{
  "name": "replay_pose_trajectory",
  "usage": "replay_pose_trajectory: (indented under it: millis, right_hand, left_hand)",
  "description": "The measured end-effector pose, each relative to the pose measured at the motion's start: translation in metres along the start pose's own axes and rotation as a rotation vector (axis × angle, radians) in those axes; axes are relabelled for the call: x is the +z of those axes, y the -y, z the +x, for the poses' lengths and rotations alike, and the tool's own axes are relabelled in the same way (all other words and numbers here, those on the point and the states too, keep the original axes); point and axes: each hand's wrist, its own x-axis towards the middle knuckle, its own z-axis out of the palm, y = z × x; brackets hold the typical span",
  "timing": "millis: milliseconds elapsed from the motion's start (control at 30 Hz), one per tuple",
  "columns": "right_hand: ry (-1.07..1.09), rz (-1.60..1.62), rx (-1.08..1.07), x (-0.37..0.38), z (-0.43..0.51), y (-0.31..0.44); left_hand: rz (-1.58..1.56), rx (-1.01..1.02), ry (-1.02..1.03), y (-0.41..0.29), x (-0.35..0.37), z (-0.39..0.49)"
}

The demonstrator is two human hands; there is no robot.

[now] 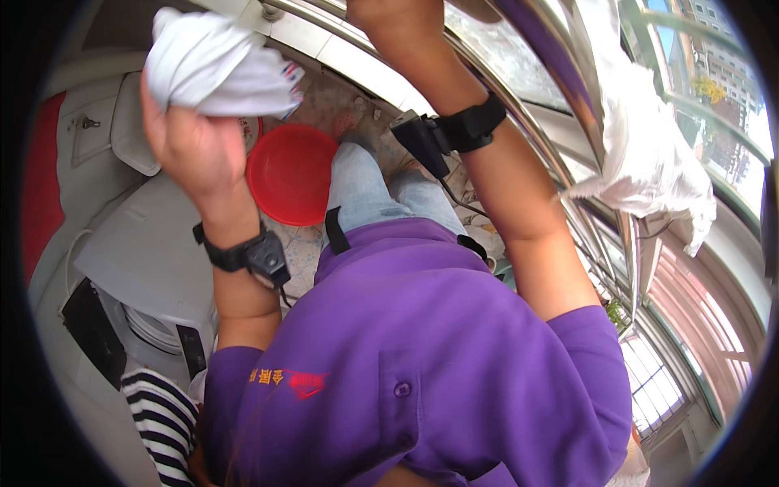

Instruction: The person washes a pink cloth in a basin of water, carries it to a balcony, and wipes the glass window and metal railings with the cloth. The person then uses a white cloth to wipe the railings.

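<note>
My left hand [198, 143] is raised at the upper left, its fingers wrapped around a bunched white cloth [207, 67] with small red and blue marks on one edge. The cloth is slightly blurred and hides most of the fingers. At the top edge of the picture is my right hand [398, 21], beside the shiny metal railing [481, 73]. Its fingers are bent and partly cut off, so whether they grip anything is unclear. Each forearm wears a black strapped device with a cable. Below my left hand, a round red plastic basin [292, 176] rests on the patterned tile floor.
A grey appliance [158, 243] stands at left, beside a striped black-and-white fabric [161, 420]. White fabric [645, 140] hangs by the railing and window at right. A white-tiled ledge [347, 58] runs along the top. My jeans-clad legs [365, 182] are next to the basin.
</note>
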Motion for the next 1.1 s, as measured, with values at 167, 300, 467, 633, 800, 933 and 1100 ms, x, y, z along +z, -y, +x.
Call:
replay_pose_trajectory:
  millis: [167, 300, 467, 633, 800, 933, 1100]
  right_hand:
    - [-0.362, -0.295, -0.062, -0.029, -0.092, -0.057]
    - [-0.220, -0.427, -0.114, -0.063, -0.182, -0.119]
    - [-0.161, -0.530, 0.125, -0.080, -0.267, -0.182]
    - [-0.283, -0.293, -0.060, -0.084, -0.281, -0.181]
    - [-0.584, -0.276, -0.389, -0.044, -0.268, -0.163]
    - [-0.544, -0.342, -0.381, 0.003, -0.268, -0.170]
    - [-0.302, -0.731, -0.127, 0.029, -0.276, -0.195]
  left_hand:
    - [0.007, -0.077, 0.085, 0.025, 0.037, -0.017]
    - [-0.006, -0.119, 0.091, 0.035, 0.049, -0.042]
    - [-0.051, -0.147, 0.088, 0.046, 0.041, -0.075]
    - [-0.063, -0.136, 0.031, 0.057, 0.023, -0.105]
    - [-0.075, -0.203, -0.018, 0.074, 0.012, -0.132]
    - [-0.069, -0.248, -0.042, 0.088, 0.007, -0.153]
    - [-0.058, -0.294, -0.100, 0.094, -0.005, -0.173]
